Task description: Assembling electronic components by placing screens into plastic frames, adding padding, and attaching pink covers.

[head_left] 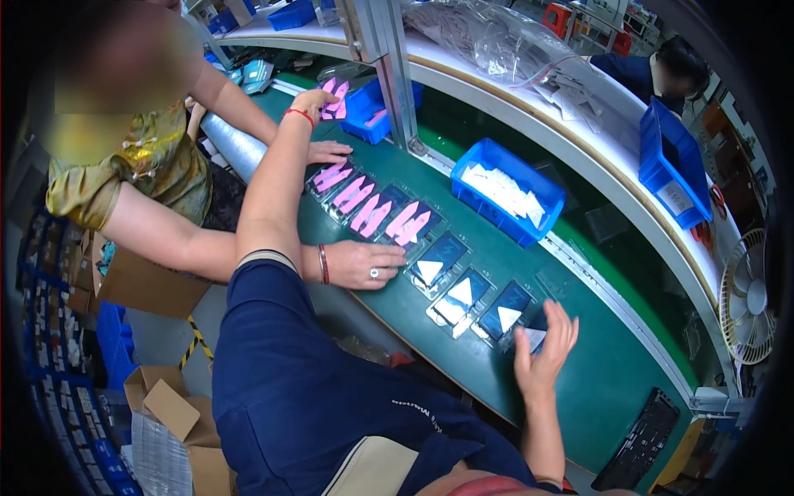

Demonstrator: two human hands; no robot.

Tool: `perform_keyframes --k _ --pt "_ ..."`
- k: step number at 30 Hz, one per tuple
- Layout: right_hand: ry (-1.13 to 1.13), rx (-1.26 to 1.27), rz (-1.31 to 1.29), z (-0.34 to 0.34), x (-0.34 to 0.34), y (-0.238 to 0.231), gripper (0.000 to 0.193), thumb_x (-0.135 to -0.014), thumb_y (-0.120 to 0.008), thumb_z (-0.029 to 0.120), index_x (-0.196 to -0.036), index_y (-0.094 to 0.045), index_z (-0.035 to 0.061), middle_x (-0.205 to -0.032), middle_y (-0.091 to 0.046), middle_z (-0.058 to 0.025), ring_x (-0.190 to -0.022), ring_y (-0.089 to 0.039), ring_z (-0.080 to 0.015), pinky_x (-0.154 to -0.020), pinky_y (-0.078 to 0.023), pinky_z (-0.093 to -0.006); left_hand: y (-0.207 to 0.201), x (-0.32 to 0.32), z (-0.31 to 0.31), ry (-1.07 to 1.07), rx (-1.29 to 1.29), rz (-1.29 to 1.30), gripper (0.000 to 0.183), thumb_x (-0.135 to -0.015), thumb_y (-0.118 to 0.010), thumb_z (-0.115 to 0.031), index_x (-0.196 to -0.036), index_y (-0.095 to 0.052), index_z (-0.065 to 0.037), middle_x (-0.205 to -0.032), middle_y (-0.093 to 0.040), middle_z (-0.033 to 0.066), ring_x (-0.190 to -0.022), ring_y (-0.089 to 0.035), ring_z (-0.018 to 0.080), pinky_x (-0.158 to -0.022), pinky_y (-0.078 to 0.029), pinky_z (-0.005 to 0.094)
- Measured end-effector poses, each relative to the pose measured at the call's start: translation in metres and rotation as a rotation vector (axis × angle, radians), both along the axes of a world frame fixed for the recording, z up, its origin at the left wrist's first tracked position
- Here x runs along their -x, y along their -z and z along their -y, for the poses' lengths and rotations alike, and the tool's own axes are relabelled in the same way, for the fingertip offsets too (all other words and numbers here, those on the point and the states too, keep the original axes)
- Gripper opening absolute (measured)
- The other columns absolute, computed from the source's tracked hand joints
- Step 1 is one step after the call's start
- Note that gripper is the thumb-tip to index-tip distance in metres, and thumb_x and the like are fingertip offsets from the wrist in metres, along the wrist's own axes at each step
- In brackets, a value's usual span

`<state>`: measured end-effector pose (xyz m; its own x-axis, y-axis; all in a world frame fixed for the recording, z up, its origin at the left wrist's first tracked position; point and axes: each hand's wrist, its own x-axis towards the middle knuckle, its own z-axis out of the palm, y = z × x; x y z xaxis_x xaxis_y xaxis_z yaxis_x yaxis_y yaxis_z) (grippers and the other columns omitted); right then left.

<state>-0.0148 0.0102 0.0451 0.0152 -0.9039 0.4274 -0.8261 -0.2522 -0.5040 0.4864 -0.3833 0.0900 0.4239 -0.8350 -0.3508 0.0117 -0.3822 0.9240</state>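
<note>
My left hand (pixel 311 104), a red cord at its wrist, reaches far left along the green bench and grips a few pink pointed pieces (pixel 333 97) beside a small blue bin (pixel 364 114). A row of clear, flat plastic packs runs along the bench. Several at the left end carry pink pointed pieces (pixel 408 224); those farther right show dark cards with a white triangle (pixel 457 299) on each. Over the rightmost pack (pixel 536 337), my right hand (pixel 547 351) is open, fingers apart, partly covering it.
A co-worker's hand (pixel 361 265) rests at the row's near edge; their other hand (pixel 329 152) lies by its left end. A blue bin of white pieces (pixel 506 195) stands beyond the row. A black tray (pixel 638 438), a fan (pixel 748 296) and a metal post (pixel 399 91) flank the bench.
</note>
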Motion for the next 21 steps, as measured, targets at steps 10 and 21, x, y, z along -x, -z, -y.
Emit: perform_keyframes --k 10,21 --pt "-0.321 -0.347 1.010 0.097 -0.044 -0.026 0.040 -0.079 -0.076 0.016 -0.111 -0.058 -0.0012 -0.084 -0.066 -0.0085 -0.080 -0.063 -0.0126 -0.071 -0.050 -0.0256 -0.049 0.158 -0.203 0.690 0.125 0.037 0.042 -0.073 -0.072 0.003 -0.112 -0.055 0.001 -0.091 -0.065 0.0060 -0.077 -0.062 0.0121 -0.073 -0.053 0.0274" --pt "-0.229 -0.370 1.040 0.079 -0.056 0.011 0.014 -0.081 -0.070 0.003 -0.092 -0.063 -0.0022 -0.070 -0.065 -0.0036 -0.055 -0.056 -0.0065 -0.048 -0.045 -0.0199 0.075 0.258 -0.329 0.631 0.151 -1.321 0.047 -0.092 -0.057 -0.016 -0.133 -0.041 0.000 -0.121 -0.056 0.0180 -0.110 -0.059 0.0280 -0.092 -0.049 0.0450"
